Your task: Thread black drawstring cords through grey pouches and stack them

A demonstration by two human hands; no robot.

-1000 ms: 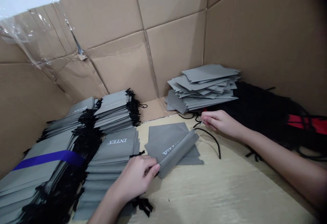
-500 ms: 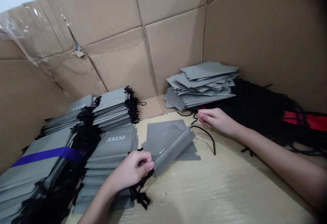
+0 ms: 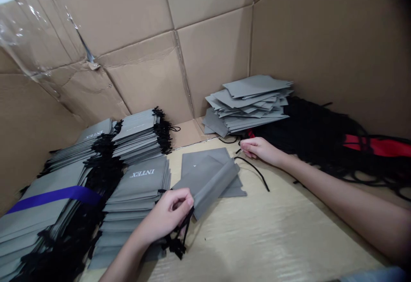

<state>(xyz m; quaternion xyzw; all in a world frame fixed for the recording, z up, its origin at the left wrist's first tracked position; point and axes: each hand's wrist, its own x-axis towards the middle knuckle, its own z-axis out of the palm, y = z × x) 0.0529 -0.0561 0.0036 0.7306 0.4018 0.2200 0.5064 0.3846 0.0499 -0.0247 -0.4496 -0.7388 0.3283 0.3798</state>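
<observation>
My left hand [image 3: 168, 215] pinches the near corner of a grey cloth pouch [image 3: 210, 177] that lies on the pale table [image 3: 272, 235], with the pouch's edge lifted and folded over. Black drawstring ends hang just under that hand. My right hand [image 3: 260, 149] is closed on the end of a black cord [image 3: 255, 171] that curves across the table beside the pouch. A second grey pouch lies flat beneath the lifted one.
Stacks of grey INTEX pouches with black drawstrings [image 3: 141, 183] fill the left, one bound by a purple band [image 3: 56, 194]. A loose pile of plain grey pouches [image 3: 247, 102] sits at the back. Black cords with red ties [image 3: 346, 145] lie right. Cardboard walls [image 3: 192, 46] surround everything.
My left hand has drawn the pouch's corner slightly nearer and its fingers curled tighter. My right hand slid a little left and away with the cord.
</observation>
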